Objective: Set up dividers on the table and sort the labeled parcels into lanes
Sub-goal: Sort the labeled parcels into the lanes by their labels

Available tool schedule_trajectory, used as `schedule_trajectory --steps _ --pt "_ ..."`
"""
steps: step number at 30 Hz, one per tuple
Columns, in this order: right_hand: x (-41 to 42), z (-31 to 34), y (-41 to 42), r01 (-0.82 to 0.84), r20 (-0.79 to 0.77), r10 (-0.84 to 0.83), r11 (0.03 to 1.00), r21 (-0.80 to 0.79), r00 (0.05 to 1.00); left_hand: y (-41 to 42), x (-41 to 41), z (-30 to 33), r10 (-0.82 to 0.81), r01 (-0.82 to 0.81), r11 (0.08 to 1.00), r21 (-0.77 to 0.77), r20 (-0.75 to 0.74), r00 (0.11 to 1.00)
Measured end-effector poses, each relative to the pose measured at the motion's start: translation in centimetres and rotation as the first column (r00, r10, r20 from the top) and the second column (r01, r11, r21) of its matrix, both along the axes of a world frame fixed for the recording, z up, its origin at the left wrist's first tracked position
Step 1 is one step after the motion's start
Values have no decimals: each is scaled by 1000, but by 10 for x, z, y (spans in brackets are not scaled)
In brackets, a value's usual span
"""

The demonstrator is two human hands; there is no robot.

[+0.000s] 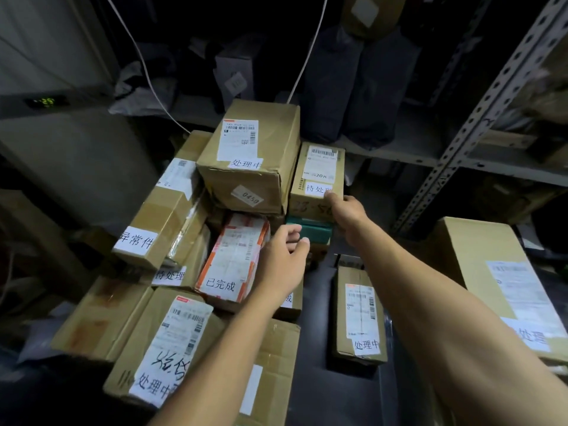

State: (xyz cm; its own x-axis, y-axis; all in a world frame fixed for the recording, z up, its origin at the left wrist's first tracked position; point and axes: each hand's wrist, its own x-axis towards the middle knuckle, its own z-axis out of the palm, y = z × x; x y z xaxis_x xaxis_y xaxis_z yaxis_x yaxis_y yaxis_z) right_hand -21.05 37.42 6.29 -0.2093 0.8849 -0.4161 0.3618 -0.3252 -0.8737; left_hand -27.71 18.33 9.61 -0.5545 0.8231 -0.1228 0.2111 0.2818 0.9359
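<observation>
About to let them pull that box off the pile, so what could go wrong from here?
1. The right hand holds only the near corner of the small box, so it may tip or slip.
2. It stands on a teal box beside the big top box; pulling it may shift either.

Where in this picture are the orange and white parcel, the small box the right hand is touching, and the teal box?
orange and white parcel [233, 259]: head view, on its shipping label.
small box [319, 167]: head view, on its top label.
teal box [316, 232]: head view, on its visible side.
right hand [345, 210]: head view, back of hand.
</observation>
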Motion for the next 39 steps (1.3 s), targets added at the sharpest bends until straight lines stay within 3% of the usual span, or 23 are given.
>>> schedule_trajectory --steps 9,16,20,26,35,39 --pt "46 25 -36 249 -306 -268 963 -101 914 -2 14 -3 -6 7 1000 -28 40 999" --pt "125 44 -114 218 -353 -171 971 97 920 -9 58 6 -13 -47 982 181 316 949" --pt "164 41 -165 154 -286 -101 973 171 953 -30 85 5 -85 6 978 206 375 923" --pt "219 23 -230 119 -175 -102 989 92 979 -90 119 -11 -170 119 981 151 393 904" --pt "297 8 -304 26 -110 -24 1000 14 994 -176 183 -32 -148 122 989 86 446 883" --pt "332 6 -324 -9 -150 6 1000 -14 989 -201 217 -29 -131 115 991 63 445 886"
